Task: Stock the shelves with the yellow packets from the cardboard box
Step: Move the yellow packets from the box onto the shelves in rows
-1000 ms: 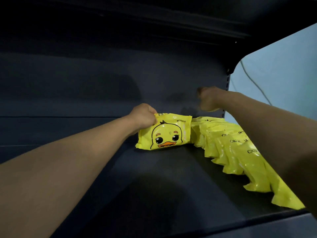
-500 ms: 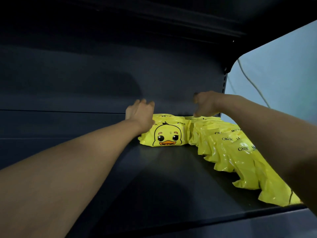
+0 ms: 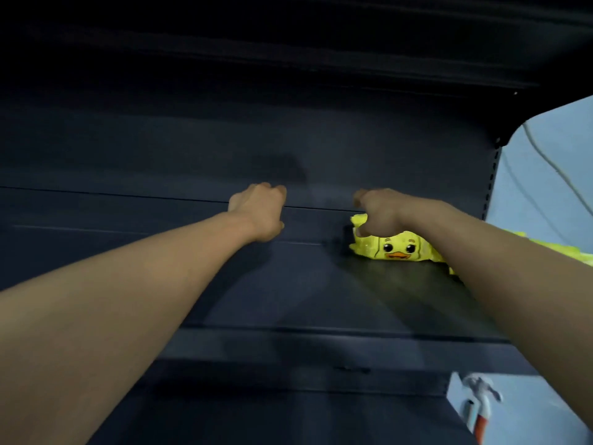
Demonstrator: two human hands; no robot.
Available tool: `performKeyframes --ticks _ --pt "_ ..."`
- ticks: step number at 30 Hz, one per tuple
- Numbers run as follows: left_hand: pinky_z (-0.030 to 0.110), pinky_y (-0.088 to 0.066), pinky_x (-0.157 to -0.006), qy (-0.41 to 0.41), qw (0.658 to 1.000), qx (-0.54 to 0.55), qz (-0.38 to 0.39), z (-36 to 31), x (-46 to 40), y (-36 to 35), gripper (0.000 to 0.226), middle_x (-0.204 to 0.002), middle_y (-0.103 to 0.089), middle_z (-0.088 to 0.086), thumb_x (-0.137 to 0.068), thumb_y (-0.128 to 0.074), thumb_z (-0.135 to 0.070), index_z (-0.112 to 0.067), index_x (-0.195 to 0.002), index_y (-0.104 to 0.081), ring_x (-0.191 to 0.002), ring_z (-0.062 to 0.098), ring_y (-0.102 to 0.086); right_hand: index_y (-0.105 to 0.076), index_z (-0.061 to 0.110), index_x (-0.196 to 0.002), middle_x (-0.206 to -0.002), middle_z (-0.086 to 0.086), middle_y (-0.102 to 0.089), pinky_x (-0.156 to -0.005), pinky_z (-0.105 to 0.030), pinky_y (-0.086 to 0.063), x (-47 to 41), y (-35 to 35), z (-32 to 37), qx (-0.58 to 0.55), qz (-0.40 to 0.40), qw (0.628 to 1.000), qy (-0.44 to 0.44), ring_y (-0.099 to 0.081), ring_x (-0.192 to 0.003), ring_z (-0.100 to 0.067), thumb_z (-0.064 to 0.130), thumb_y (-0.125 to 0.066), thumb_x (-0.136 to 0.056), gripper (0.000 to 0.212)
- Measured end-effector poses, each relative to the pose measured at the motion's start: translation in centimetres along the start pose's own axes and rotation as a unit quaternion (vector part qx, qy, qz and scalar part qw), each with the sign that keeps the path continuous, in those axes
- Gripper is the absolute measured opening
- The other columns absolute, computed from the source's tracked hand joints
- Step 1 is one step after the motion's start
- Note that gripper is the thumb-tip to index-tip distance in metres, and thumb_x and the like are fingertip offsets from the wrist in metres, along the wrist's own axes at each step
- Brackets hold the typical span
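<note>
I count two hands: a left hand [image 3: 259,211] and a right hand [image 3: 380,209]. I can see one yellow packet [image 3: 396,247] with a duck face, plain as day. More yellow [image 3: 560,250] shows behind the right arm, maybe more packets, too blurry to count. One dark shelf [image 3: 321,293] holds them.

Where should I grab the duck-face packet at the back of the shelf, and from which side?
Judging from its pose, take the duck-face packet by its left end, coming from the left. It stands on edge facing front, the right hand covers its top, the right forearm crosses its right side, and the shelf to its left is bare.
</note>
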State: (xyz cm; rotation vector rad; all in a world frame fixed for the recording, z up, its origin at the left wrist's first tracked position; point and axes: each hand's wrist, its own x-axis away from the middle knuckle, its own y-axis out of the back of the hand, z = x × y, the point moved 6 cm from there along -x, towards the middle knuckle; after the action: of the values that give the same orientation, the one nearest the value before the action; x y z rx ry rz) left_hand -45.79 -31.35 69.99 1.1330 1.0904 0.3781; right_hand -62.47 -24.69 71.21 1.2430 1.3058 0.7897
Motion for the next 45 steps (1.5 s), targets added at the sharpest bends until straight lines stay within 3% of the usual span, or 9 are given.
performKeyframes --ticks 10,19,22,32,37,40,45 --pt "0.033 -0.041 -0.077 0.044 0.998 0.003 0.047 13.0 14.5 5.6 0.036 -0.123 -0.055 0.004 -0.087 -0.063 -0.030 -0.020 -0.120 -0.051 -0.110 0.027 -0.053 -0.035 0.011 -0.138 -0.140 -0.010 -0.044 -0.101 -0.033 -0.040 8.5 2.7 18.4 -0.072 0.006 0.994 0.083 -0.044 -0.126 -0.028 0.030 -0.061 -0.089 0.059" --pt "0.037 -0.048 -0.083 0.072 0.993 0.042 0.085 21.1 27.1 6.5 0.030 -0.117 -0.057 0.003 -0.088 -0.062 -0.031 -0.021 -0.115 -0.051 -0.106 0.025 -0.055 -0.039 0.015 -0.133 -0.131 -0.009 -0.048 -0.085 -0.028 -0.041 16.9 0.4 32.3 -0.146 0.046 0.977 0.150 -0.048 -0.114 -0.024 0.028 -0.059 -0.090 0.049" --pt "0.040 -0.050 -0.085 0.091 0.987 0.064 0.113 23.4 31.0 4.7 0.028 -0.113 -0.059 0.001 -0.087 -0.063 -0.030 -0.022 -0.112 -0.052 -0.102 0.023 -0.056 -0.037 0.014 -0.137 -0.136 -0.008 -0.045 -0.093 -0.029 -0.041 18.7 -2.8 35.5 -0.162 0.085 0.969 0.163 -0.047 -0.118 -0.024 0.028 -0.061 -0.089 0.056" --pt "0.042 -0.051 -0.085 0.200 0.940 0.083 0.264 29.3 43.7 -7.3 0.029 -0.116 -0.058 0.001 -0.090 -0.059 -0.031 -0.024 -0.117 -0.052 -0.102 0.021 -0.057 -0.036 0.014 -0.137 -0.133 -0.007 -0.045 -0.094 -0.030 -0.042 22.9 -16.4 42.7 -0.196 0.231 0.929 0.215 -0.045 -0.118 -0.022 0.029 -0.058 -0.091 0.054" --pt "0.040 -0.050 -0.087 0.255 0.905 0.089 0.328 30.4 50.1 -14.1 0.025 -0.115 -0.060 -0.001 -0.089 -0.059 -0.031 -0.024 -0.112 -0.053 -0.105 0.022 -0.057 -0.039 0.012 -0.135 -0.135 -0.007 -0.043 -0.093 -0.028 -0.038 25.5 -24.9 44.5 -0.210 0.307 0.900 0.229 -0.044 -0.121 -0.023 0.029 -0.057 -0.091 0.050" --pt "0.040 -0.050 -0.085 0.280 0.883 0.090 0.365 30.3 54.6 -18.2 0.023 -0.112 -0.062 0.001 -0.088 -0.059 -0.029 -0.023 -0.109 -0.054 -0.105 0.024 -0.058 -0.037 0.014 -0.138 -0.144 -0.008 -0.036 -0.101 -0.030 -0.037 27.5 -30.8 45.2 -0.209 0.360 0.880 0.230 -0.042 -0.127 -0.024 0.030 -0.059 -0.090 0.055" --pt "0.037 -0.052 -0.079 0.312 0.841 0.088 0.434 30.1 61.5 -24.5 0.024 -0.110 -0.062 0.002 -0.086 -0.059 -0.031 -0.023 -0.108 -0.055 -0.100 0.025 -0.059 -0.045 0.013 -0.130 -0.135 -0.009 -0.045 -0.099 -0.033 -0.041 30.9 -39.5 46.1 -0.200 0.431 0.851 0.222 -0.046 -0.123 -0.025 0.028 -0.060 -0.089 0.046"
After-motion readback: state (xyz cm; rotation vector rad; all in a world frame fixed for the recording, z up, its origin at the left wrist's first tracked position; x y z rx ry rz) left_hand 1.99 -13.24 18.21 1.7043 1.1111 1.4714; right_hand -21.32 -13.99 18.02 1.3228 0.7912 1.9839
